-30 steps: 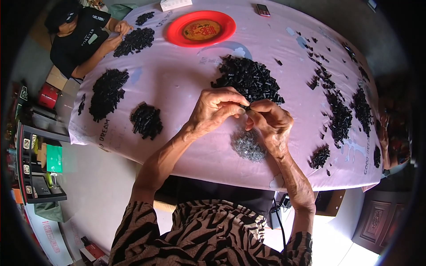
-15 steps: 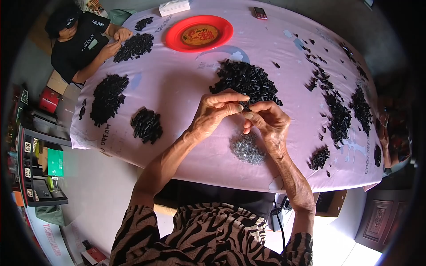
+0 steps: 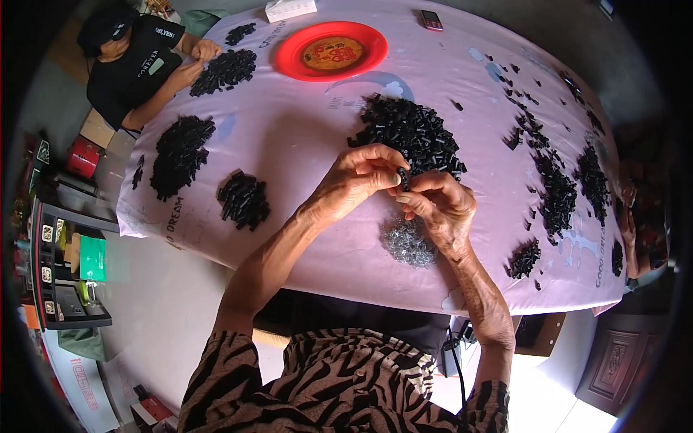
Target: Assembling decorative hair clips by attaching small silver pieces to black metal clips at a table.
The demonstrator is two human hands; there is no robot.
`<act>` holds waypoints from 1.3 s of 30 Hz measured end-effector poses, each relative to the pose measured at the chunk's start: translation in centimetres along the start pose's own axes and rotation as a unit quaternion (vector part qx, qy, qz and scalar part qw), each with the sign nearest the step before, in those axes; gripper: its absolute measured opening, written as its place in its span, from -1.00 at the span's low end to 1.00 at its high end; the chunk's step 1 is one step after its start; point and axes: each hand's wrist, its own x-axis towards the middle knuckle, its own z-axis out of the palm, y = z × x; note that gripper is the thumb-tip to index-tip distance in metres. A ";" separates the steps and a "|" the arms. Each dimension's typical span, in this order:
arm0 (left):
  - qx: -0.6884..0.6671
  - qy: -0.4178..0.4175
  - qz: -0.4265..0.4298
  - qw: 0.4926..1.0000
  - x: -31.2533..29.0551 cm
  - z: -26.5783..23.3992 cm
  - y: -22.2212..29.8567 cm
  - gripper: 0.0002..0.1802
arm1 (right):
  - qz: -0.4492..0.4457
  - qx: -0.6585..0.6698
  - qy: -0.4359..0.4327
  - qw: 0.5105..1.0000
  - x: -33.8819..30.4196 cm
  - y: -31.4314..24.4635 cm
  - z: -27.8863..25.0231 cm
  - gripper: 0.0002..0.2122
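Note:
Between the thumb and forefinger of my left hand (image 3: 357,178) is a small black plastic piece (image 3: 403,177), short and tube-like. My right hand (image 3: 445,208) is closed in a pinch at the lower end of that piece; whether its fingertips also hold something tiny is hidden. Just beyond both hands lies a big heap of similar black pieces (image 3: 415,130). A pile of small clear, shiny bits (image 3: 408,244) rests on the table below my hands, partly next to my right wrist. Left of my left forearm sits a smaller heap of black pieces (image 3: 244,200).
A pink cloth (image 3: 310,260) covers the table. Across it are a red plate (image 3: 286,58), a white box (image 3: 290,9), a phone (image 3: 432,20) and more black heaps (image 3: 556,195). Someone in black (image 3: 137,79) works at far left; another person's arm (image 3: 628,224) shows at right.
The black piece at my fingertips has turned and shows more of its length. My right fingers have shifted slightly at its lower end. The whole view has moved a little.

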 end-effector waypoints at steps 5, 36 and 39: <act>-0.026 -0.019 0.005 0.999 0.2 0.3 -0.2 -0.80 | -0.065 -0.093 -0.006 0.994 0.2 0.6 -0.5 -0.84; -0.100 -0.063 -0.037 0.992 0.1 0.6 -0.9 -0.71 | -0.235 -0.315 -0.023 0.919 0.8 -1.0 -0.3 -0.61; -0.099 -0.071 -0.040 0.992 0.1 0.4 -0.9 -0.71 | -0.248 -0.311 -0.035 0.917 1.0 -1.0 -0.3 -0.60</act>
